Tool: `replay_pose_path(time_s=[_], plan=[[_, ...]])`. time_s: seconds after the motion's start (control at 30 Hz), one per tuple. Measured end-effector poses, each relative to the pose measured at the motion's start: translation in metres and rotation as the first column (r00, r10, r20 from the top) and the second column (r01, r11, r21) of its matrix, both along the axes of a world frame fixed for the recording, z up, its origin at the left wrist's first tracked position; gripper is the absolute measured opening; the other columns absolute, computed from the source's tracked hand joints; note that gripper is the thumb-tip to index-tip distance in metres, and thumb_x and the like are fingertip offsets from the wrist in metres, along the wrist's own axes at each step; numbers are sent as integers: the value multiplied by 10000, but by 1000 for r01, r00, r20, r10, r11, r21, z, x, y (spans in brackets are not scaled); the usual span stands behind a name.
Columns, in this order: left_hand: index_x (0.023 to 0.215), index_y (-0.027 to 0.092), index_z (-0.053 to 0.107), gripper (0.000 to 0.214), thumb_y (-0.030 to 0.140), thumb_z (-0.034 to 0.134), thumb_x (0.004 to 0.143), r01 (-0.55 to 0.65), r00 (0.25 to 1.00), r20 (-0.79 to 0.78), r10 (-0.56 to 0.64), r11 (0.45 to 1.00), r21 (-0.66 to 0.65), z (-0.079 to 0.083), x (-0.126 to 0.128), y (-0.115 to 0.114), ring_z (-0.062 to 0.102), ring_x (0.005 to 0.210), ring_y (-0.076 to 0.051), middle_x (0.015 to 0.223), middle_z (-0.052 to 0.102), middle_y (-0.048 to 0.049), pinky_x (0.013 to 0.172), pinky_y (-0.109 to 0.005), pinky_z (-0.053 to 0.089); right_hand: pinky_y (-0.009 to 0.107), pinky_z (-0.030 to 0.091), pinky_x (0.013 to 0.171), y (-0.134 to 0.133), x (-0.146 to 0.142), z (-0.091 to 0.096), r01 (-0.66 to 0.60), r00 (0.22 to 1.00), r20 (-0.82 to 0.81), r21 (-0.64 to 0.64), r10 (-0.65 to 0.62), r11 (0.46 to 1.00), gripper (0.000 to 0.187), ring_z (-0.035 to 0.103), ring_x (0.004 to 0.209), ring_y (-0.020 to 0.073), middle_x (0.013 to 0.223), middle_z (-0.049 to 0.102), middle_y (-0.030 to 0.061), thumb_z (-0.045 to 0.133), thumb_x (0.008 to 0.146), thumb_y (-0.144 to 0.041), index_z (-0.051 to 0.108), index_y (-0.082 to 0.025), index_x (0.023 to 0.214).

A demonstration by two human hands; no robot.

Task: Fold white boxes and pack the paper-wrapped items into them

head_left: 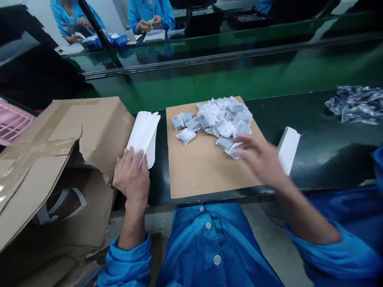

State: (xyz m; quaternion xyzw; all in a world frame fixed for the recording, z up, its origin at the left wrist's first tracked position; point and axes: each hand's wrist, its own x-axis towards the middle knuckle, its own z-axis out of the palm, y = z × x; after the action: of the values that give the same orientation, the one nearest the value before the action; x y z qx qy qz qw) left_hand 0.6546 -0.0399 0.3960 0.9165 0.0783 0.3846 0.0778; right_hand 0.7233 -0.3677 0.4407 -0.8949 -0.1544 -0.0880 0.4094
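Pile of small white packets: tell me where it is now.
In the head view, the pile of small white packets lies slightly right of centre on the far part of the cardboard sheet, by the right hand.

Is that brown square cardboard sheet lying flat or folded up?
Flat: the brown cardboard sheet lies spread on the dark tabletop, with small white packets heaped on top.

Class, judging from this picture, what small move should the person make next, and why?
Perhaps pinch one packet at the near edge of the pile with the right hand: it is right there, while the left hand is on white cartons.
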Motion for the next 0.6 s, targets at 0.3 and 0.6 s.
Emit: replay_pose_path(time_s=[0.3, 0.6], plan=[[1530, 282, 309, 823, 442, 712, 830, 405, 914, 205, -349, 784, -470, 27, -64, -83, 389, 1439, -309, 1574, 380, -129, 1129, -525, 393, 237, 506, 661, 60, -6, -22, -466, 590, -418, 523, 691, 714, 287, 645, 800, 164, 946, 707, 43, 661, 861, -361, 631, -123, 1020], [886, 155, 706, 392, 509, 757, 725, -69, 833, -107, -544, 90, -994, 27, -25, -62, 652, 631, -166, 777, 707, -33, 508, -264, 544, 479, 494, 866, 30, -50, 4, -324, 887, 100, -560, 450, 763, 736, 611, 1047, 355, 1207, 635, 246, 663, 878, -459, 429, -33, 1431]])
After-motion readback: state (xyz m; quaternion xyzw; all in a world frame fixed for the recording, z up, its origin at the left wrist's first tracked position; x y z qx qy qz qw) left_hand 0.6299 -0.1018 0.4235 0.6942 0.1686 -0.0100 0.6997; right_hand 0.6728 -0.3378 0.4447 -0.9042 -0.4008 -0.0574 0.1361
